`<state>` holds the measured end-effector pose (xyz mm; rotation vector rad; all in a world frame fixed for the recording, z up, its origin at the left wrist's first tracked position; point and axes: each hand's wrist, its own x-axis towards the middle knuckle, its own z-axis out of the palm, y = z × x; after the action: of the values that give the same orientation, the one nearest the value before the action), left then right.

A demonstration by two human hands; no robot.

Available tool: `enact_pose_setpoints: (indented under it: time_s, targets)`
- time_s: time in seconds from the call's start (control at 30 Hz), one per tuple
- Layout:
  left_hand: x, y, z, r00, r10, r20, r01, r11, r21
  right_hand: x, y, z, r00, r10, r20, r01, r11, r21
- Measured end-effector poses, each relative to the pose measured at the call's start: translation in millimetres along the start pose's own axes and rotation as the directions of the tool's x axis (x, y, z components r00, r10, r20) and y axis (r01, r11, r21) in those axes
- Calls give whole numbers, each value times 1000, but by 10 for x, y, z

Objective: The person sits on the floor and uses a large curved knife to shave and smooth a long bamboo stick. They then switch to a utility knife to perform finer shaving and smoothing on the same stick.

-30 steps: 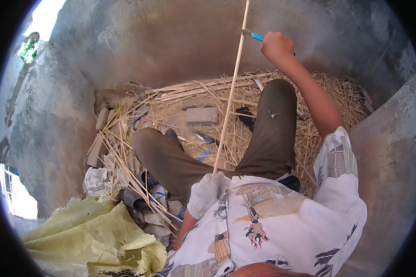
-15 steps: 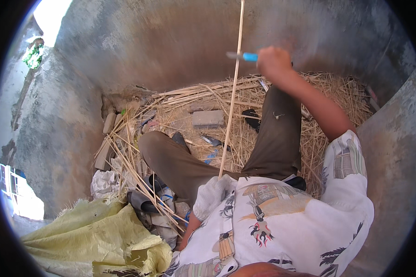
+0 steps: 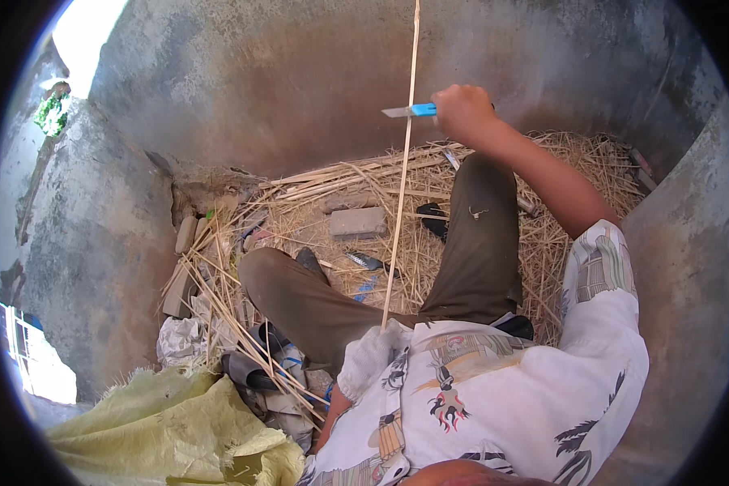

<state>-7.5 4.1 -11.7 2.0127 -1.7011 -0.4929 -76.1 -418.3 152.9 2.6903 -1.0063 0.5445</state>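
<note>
My right hand (image 3: 464, 113) has its fingers wrapped tight around a blue-handled knife (image 3: 411, 110), blade jutting left of them and meeting the long bamboo strip (image 3: 402, 178). The strip stands upright just left of my fingers. My left hand is hidden, so I cannot tell its grip.

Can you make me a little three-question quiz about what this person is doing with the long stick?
1. True or false: the right hand holds a knife with a blue handle.
2. Which way does the knife blade point? A) toward the long thin stick B) down at the straw C) at the yellow sack
3. What flat grey thing lies on the straw between the person's knees?

Key
1. True.
2. A; the blade tip reaches the stick.
3. A brick.
The left hand is hidden behind the shirt.
</note>
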Motion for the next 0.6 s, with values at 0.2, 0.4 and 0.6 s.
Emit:
enact_pose_setpoints:
  time_s: [0.2,0.4,0.6]
  targets:
    - [81,56,-41,998,41,-45,-41,999,0,665,791,-147,933,304,-193,-289,952,104]
    - [114,42,-50,987,60,-151,-62,998,-7,161,-63,30,1000,18,22,-17,999,-38]
    - [369,345,-397,957,-45,-286,42,999,-18,-1396,-1260,365,969,-213,123,167,938,304]
